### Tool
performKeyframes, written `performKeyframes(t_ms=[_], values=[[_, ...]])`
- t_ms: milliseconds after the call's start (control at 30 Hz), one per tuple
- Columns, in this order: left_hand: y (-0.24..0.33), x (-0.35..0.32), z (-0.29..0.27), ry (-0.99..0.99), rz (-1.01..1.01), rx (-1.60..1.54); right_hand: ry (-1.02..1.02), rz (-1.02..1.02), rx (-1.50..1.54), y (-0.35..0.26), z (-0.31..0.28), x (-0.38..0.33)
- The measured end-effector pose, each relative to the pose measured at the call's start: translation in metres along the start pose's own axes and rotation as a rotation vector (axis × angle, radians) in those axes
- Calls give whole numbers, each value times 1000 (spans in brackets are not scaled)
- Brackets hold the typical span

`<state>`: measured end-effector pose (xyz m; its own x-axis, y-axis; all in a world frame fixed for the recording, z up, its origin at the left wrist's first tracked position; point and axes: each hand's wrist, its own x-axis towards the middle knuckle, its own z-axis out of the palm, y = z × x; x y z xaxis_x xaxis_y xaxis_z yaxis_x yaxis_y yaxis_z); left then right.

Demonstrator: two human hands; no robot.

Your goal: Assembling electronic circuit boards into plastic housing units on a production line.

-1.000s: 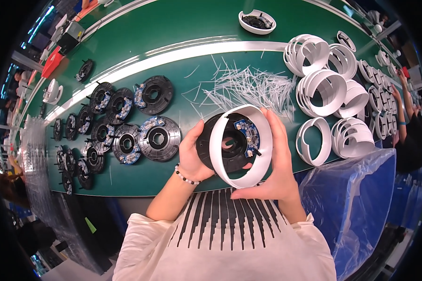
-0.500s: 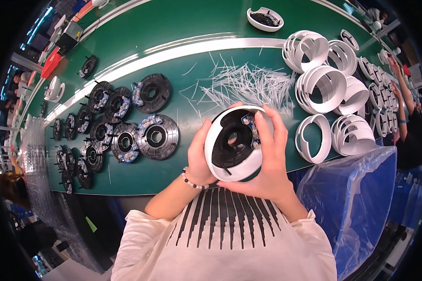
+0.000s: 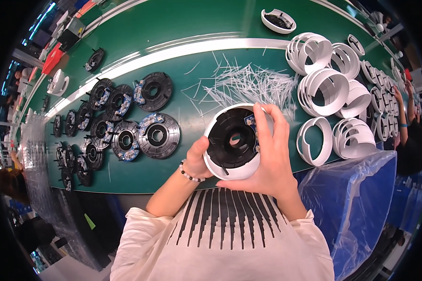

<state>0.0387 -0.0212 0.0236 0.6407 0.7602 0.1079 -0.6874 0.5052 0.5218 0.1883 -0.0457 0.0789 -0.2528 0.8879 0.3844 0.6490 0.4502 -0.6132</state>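
White housing with black disc seated inside sat between both hands, open face up: left hand cupped its left rim, right hand gripped the right

A: So where's everything sitting?
B: Discs fill the left of the table, rings pile up at the right, plastic strips lie between, and a bag hangs lower right.
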Motion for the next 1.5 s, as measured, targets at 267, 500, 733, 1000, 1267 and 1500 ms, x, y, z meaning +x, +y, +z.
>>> performKeyframes(t_ms=[267,500,733,1000,1267,1500], values=[[4,14,19,200,121,41,248,39,-43,0,27,-2],[12,20,18,365,196,-336,334,-185,10,16,35,3],[39,21,9,356,-156,-473,284,-350,143,30,17,12],[36,17,7,376,-274,-359,317,-388,151,34,18,9],[68,47,13,470,-246,-4,320,-206,23,24,-9,-4],[137,177,-59,592,-67,508,579,233,-446,47,-52,-78]])
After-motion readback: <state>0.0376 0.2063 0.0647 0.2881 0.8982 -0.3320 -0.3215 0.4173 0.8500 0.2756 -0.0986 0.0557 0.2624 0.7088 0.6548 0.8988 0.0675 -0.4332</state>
